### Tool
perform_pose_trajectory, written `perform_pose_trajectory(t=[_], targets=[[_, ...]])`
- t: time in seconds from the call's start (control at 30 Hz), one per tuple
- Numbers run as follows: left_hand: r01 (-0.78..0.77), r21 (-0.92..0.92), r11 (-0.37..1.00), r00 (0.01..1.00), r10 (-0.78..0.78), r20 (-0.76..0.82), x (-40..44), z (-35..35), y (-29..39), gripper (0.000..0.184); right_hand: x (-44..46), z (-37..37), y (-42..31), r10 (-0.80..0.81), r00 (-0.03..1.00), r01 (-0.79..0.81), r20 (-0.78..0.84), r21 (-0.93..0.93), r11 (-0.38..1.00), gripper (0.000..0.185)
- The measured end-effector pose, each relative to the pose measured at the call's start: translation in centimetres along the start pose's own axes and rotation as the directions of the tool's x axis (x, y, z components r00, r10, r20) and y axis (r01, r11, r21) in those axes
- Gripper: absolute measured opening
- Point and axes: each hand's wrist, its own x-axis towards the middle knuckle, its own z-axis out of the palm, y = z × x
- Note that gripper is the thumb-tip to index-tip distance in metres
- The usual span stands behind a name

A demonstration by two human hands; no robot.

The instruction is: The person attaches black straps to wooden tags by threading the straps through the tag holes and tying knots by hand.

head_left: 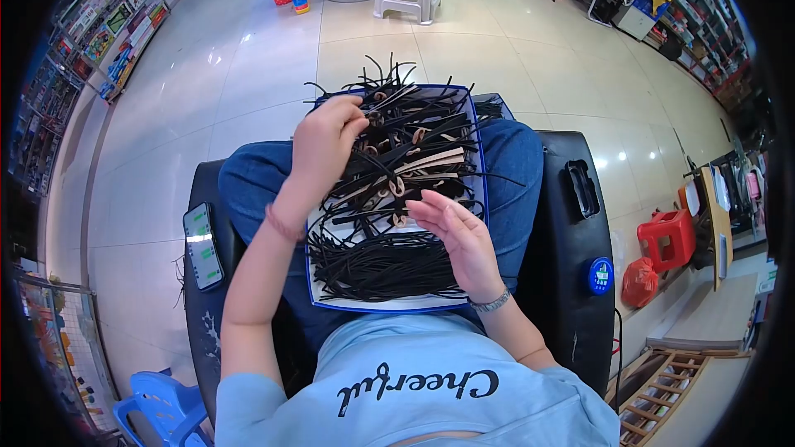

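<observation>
A shallow box with a blue rim (397,310) rests across my lap. Bundles of black cords with small tan pieces (397,188) fill its far and middle parts, and loose black cords (381,269) lie in a thick row at its near end. My left hand (329,134) is raised over the box's far left part, thumb and fingertips pinched together; what they hold is too small to make out. Over the right side of the box, my right hand (458,242) is open, palm turned inward, its fingertips near a tan piece.
A phone (203,246) lies on the left armrest. On the right armrest are a black tray (582,189) and a blue round tin (599,276). A second box (495,107) shows behind the first. Stools, a red bag (640,281) and shelves stand around the chair.
</observation>
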Motion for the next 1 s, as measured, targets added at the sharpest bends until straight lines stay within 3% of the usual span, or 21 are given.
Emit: perform_pose_trajectory(t=[0.1,0.2,0.23,0.37,0.5,0.6,0.77,1.0], targets=[[-0.041,-0.095,0.995,0.981,0.058,0.188,1.5,1.6,-2.8,0.009,0.2,-0.2,0.0,0.001,1.000,-0.001,-0.012,-0.015,1.000,0.039],[-0.011,0.029,1.000,0.940,0.000,0.340,2.7,1.7,-2.7,0.009,0.3,-0.1,0.2,-0.025,0.999,0.025,-0.024,-0.030,0.999,0.033],[-0.059,-0.012,0.998,0.956,0.060,0.288,3.1,1.7,-2.4,0.009,0.4,-0.3,0.2,-0.044,0.999,0.043,-0.027,-0.036,0.998,0.030],[0.133,-0.282,0.950,0.968,-0.064,0.241,3.5,0.0,2.1,0.011,1.3,-0.7,-0.7,-0.202,0.978,0.195,-0.044,-0.128,0.972,0.026],[0.350,-0.492,0.797,0.917,-0.183,0.355,1.8,-1.0,6.9,0.011,2.7,0.8,-2.1,-0.314,0.949,0.311,-0.038,-0.073,0.948,0.030],[0.388,-0.522,0.760,0.901,-0.191,0.390,0.0,-0.7,8.1,0.008,2.7,1.9,-2.6,-0.255,0.966,0.257,-0.041,0.033,0.966,0.039],[0.358,-0.503,0.787,0.889,-0.121,0.442,-1.2,-0.8,8.0,0.007,2.2,1.5,-1.6,-0.258,0.965,0.259,-0.045,0.033,0.965,0.035],[0.479,-0.586,0.654,0.845,-0.161,0.510,-1.8,-1.1,7.9,0.008,1.9,1.2,-2.0,-0.181,0.983,0.178,0.027,0.086,0.980,0.030]])
